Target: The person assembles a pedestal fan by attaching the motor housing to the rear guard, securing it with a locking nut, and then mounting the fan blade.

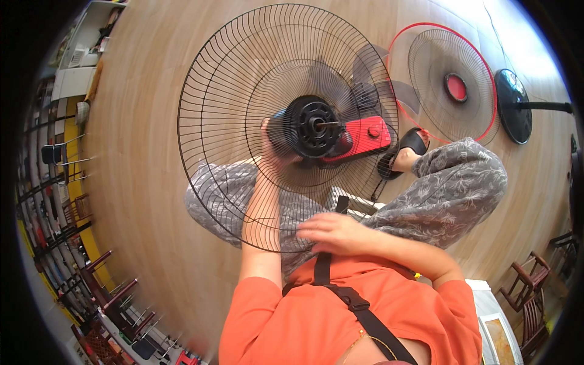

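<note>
A black wire fan grille stands over my lap, around a black motor housing with a shaft at its centre and a red control panel attached. My left hand is behind the grille, its fingers wrapped round the back of the housing and partly hidden by the wires. My right hand is at the grille's lower edge with fingers stretched out and slightly apart; I cannot tell whether they touch the wire. A dark fan blade lies beyond the grille.
Beyond my foot lie a red-rimmed grille and a round black stand base with a pole. Racks of chairs and long items line the left. Wooden chairs and a white box sit at the lower right.
</note>
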The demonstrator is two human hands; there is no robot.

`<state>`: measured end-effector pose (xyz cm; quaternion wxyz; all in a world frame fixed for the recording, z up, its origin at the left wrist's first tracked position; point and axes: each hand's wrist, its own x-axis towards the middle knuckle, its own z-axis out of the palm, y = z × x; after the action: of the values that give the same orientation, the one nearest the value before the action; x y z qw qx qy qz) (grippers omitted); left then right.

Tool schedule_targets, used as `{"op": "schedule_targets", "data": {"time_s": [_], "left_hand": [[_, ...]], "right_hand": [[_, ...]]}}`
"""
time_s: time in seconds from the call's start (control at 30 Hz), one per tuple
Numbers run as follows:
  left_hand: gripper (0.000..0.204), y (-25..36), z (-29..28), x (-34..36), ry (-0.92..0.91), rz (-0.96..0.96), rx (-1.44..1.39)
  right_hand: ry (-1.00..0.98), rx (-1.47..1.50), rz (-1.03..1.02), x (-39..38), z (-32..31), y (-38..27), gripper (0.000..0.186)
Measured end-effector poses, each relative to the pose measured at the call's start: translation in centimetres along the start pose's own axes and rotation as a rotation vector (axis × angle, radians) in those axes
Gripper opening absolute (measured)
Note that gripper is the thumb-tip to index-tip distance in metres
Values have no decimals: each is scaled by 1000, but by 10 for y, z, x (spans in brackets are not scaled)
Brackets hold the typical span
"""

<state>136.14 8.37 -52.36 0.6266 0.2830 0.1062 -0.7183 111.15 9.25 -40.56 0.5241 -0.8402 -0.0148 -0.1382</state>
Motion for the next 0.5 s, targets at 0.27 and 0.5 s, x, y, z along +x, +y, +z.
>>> {"op": "schedule_targets", "data": {"time_s": [0.27,0.5], "left_hand": [[77,4,-6,0,-20,24,-11],[75,-2,-2,5,-47,25,-20]], "right_hand": [[670,140,485,39,-86,59,55],[523,-163,619,2,-68,149,88]]}}
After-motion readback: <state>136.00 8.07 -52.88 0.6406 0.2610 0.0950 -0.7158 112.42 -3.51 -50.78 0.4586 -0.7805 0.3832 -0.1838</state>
